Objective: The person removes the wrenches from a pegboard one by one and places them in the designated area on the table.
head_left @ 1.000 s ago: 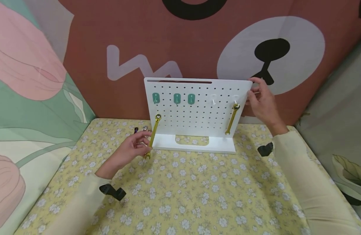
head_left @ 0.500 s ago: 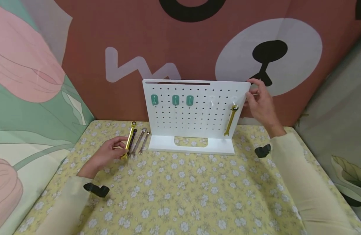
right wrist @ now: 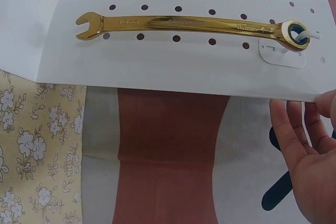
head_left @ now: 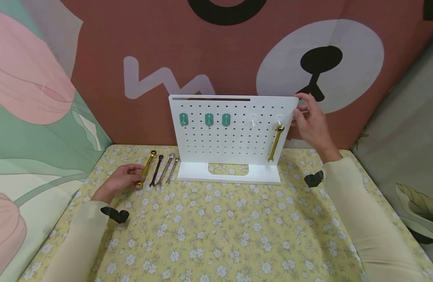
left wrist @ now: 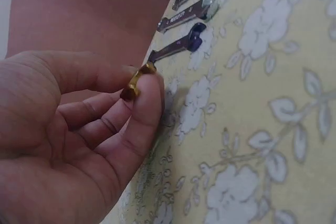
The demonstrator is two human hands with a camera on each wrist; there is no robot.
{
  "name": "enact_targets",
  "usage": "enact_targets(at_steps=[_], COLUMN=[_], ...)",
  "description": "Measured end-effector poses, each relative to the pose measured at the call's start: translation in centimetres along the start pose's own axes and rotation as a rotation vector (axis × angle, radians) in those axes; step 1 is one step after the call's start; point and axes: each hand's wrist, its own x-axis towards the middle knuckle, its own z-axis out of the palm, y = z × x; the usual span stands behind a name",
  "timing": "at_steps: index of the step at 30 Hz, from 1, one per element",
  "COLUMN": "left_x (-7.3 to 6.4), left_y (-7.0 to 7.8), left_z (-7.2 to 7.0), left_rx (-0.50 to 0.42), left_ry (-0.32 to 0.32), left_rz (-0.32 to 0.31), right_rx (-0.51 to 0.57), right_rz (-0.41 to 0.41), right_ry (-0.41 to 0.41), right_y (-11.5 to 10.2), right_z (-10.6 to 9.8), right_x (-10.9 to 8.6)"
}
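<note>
My left hand (head_left: 119, 181) pinches a gold combination wrench (head_left: 145, 169) between thumb and fingers, low over the table's left side. In the left wrist view, the thumb and fingers cover much of that wrench (left wrist: 137, 80). To its right lie a dark purple wrench (head_left: 156, 171) and two silver wrenches (head_left: 165, 170), side by side. At the upper right corner of the white pegboard (head_left: 220, 135), my right hand (head_left: 313, 125) grips the edge. Another gold wrench (right wrist: 178, 23) hangs by its ring end from a white hook (right wrist: 307, 35) near that edge.
Three green hooks (head_left: 209, 120) and another clear-backed white hook (head_left: 252, 120) are on the board's upper part. The board's base (head_left: 193, 172) stands on the flowered tablecloth (head_left: 216, 227). A printed fabric backdrop (head_left: 220, 51) rises close behind.
My left hand has carried the gold wrench left from in front of the pegboard, then lowered it beside the other wrenches. My right hand stays at the board's corner.
</note>
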Motion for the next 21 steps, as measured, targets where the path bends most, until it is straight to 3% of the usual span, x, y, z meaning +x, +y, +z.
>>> enact_targets(at_steps=[6,10,18,21], left_x=[0.4,0.3,0.0,-0.2], left_y=[-0.4,-0.2,1.3,1.7], left_z=[0.1,0.1,1.3,1.6], left_rx=[-0.020,0.057,0.508,0.579], left_ry=[0.013,0.036,0.155,0.180], left_rz=[-0.005,-0.001,0.020,0.022], right_rx=[0.003,0.003,-0.005,-0.003], right_rz=[0.001,-0.003,0.001,0.007], right_ry=[0.000,0.001,0.008,0.001], right_y=[0.0,0.0,-0.1,0.0], right_z=[0.0,0.0,0.0,0.1], right_x=[0.1,0.1,0.1,0.0])
